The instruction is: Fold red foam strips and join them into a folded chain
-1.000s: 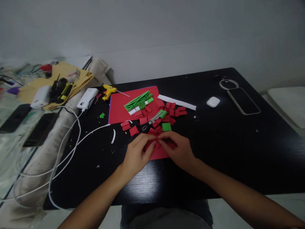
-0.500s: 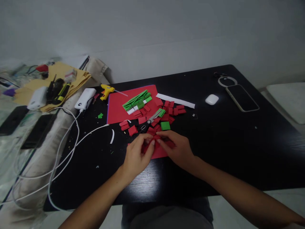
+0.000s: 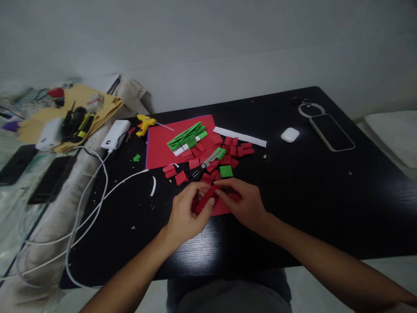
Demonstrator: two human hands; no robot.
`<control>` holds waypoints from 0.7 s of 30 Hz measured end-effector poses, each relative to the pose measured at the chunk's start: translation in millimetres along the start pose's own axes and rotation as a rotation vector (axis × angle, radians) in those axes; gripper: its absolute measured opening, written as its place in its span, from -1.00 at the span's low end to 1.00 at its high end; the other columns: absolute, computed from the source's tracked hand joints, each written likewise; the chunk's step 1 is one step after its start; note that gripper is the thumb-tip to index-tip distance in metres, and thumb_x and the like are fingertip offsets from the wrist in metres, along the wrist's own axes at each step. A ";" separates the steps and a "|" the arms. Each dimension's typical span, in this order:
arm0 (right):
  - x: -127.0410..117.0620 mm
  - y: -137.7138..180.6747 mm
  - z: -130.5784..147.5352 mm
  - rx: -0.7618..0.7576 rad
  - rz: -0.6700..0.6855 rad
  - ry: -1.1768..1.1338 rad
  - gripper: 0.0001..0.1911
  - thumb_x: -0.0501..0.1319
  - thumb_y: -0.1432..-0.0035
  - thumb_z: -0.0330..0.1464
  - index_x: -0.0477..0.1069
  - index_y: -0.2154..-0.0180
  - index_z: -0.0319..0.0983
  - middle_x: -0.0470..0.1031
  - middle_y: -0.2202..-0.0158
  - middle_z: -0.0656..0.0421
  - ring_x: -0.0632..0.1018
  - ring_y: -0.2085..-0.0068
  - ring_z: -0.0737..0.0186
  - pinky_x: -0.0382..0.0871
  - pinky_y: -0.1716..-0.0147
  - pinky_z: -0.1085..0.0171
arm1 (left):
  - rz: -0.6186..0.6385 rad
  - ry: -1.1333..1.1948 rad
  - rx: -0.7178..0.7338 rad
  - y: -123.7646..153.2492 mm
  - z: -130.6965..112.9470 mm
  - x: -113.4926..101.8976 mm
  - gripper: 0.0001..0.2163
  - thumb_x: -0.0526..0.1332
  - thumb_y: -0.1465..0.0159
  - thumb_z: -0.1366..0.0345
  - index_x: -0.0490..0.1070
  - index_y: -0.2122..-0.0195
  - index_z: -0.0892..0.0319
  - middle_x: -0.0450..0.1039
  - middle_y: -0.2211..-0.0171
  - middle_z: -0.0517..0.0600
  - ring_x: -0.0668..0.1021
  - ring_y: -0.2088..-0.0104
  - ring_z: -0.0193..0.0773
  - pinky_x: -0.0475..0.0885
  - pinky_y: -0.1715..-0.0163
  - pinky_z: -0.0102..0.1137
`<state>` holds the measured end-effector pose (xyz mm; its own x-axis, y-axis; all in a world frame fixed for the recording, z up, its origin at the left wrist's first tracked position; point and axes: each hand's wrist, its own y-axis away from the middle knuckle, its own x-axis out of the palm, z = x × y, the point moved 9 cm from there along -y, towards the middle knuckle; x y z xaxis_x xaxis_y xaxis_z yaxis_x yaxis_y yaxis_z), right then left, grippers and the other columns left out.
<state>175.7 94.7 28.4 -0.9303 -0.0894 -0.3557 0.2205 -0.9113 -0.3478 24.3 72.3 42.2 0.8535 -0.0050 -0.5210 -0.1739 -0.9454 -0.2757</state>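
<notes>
Between my two hands is a folded strip of red paper (image 3: 205,200), near the front of the black table. My left hand (image 3: 189,213) is closed on its lower left part, the thumb along its near side. At its upper end the fingertips of my right hand (image 3: 246,202) pinch it. Beneath the hands lies a flat red sheet (image 3: 221,208), partly covered by them. Just beyond are several small folded red papers (image 3: 225,160), a green folded square (image 3: 226,171) and scissors (image 3: 204,165) with dark handles.
A larger red sheet (image 3: 159,150) carries a pleated green paper (image 3: 185,135). A yellow glue gun (image 3: 145,125), a power bank (image 3: 115,134) and white cables (image 3: 106,191) sit left. A white strip (image 3: 241,136), an earphone case (image 3: 289,134) and a phone (image 3: 332,132) lie right.
The folded red paper has tilted up between my hands and now shows as a narrow slanting strip. My left thumb has shifted slightly down and right. The things on the table stay put.
</notes>
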 end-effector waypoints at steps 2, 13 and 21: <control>-0.4 -0.3 -0.9 0.017 -0.001 -0.018 -0.80 0.33 -0.24 -0.49 0.59 0.10 -0.17 0.69 0.19 0.16 0.69 0.21 0.22 0.58 0.13 0.26 | 0.007 0.001 0.002 0.1 -0.5 0.4 -0.79 0.28 -0.31 0.38 0.43 0.03 0.16 0.52 0.26 -0.02 0.56 0.27 -0.28 0.50 0.21 -0.39; 4.0 -0.4 -23.6 0.316 0.031 -0.314 -0.83 0.38 -0.19 -0.40 0.67 0.16 -0.15 0.72 0.20 0.15 0.71 0.19 0.17 0.61 0.15 0.23 | 0.037 0.311 -0.170 -2.3 20.3 -3.4 -0.83 0.14 -0.46 0.23 0.49 0.10 0.16 0.53 0.33 -0.01 0.56 0.34 -0.27 0.47 0.29 -0.38; 23.2 3.7 -30.7 0.502 0.227 -0.534 -0.81 0.41 -0.15 -0.31 0.68 0.17 -0.18 0.73 0.22 0.14 0.72 0.21 0.14 0.62 0.19 0.21 | 0.167 0.050 0.209 -5.7 -12.1 -4.4 -0.72 0.15 -0.37 0.51 0.53 0.01 0.08 0.45 0.11 0.06 0.55 0.10 -0.20 0.49 0.12 -0.32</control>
<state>163.9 101.6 -7.8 -0.9216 -0.3619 0.1406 0.3822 -0.9093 0.1646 27.5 73.8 55.9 0.8271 -0.1760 -0.5337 -0.4071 -0.8424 -0.3531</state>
